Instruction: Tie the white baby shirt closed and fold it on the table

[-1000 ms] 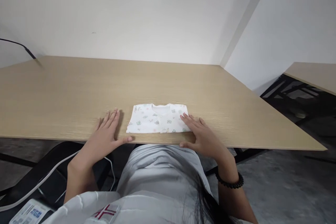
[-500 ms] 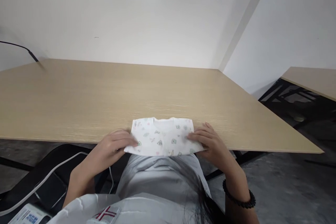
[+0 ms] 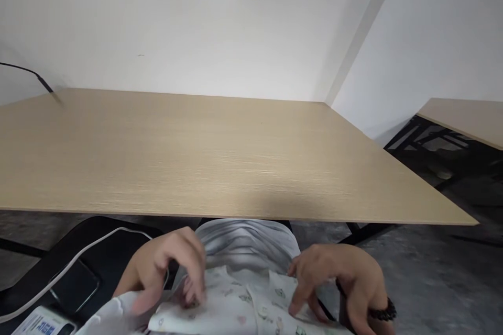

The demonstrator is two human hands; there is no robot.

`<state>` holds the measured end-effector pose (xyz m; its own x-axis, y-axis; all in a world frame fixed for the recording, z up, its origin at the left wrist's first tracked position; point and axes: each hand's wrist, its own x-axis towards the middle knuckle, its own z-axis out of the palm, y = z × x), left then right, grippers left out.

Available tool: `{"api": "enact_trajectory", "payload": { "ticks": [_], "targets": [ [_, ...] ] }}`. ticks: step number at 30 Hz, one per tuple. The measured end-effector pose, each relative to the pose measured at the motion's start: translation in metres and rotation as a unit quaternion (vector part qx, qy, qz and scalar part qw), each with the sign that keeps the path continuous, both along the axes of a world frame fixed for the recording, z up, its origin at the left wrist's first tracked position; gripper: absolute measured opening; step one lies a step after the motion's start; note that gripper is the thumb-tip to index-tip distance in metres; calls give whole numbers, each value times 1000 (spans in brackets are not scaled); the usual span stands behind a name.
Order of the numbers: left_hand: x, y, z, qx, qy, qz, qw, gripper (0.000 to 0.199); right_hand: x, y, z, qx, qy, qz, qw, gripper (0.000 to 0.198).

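Observation:
A small white baby shirt (image 3: pixel 236 301) with a green and pink animal print lies against my body, below the near edge of the table. Its neckline faces away from me, and its lower part runs out of the picture. My left hand (image 3: pixel 173 264) has curled fingers at the shirt's left side; its fingertips are partly hidden and slightly blurred. On the opposite side, my right hand (image 3: pixel 330 277) grips the shirt near the shoulder, fingers bent down over the cloth.
The wooden table (image 3: pixel 196 157) stretches ahead to a white wall (image 3: pixel 220 42). At left is a black chair (image 3: pixel 113 241) with a dark phone-like slab (image 3: pixel 74 285), a white cable (image 3: pixel 84 251) and a labelled white box (image 3: pixel 43 322). Another table (image 3: pixel 463 118) stands at right.
Both hands and the baby shirt have moved off the table edge, back towards my body. The shirt looks closer and larger, and my hands have turned so the fingers point down.

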<state>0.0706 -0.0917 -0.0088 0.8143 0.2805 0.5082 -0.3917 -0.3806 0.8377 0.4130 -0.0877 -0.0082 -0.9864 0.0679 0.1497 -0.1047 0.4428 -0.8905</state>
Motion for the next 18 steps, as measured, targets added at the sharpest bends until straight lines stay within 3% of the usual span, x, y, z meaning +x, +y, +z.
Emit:
{"api": "enact_trajectory", "payload": {
  "ticks": [3,5,7,9,13,18],
  "targets": [
    [16,0,1,19,124,88,988,56,-24,-1,-4,-60,8,-94,994,69],
    [23,-2,7,64,218,69,971,51,-40,-7,-2,1,-18,-160,987,50],
    [27,-4,13,94,267,14,959,51,-54,-13,0,58,-46,-153,985,41],
    [29,-5,16,105,278,-13,955,50,-62,-17,1,75,-65,-135,986,38],
    [26,-7,12,91,293,36,951,34,-62,-19,1,93,-63,-176,978,27],
    [31,-12,2,-24,281,105,954,20,-62,-25,5,90,-31,-316,944,13]
  ]
}}
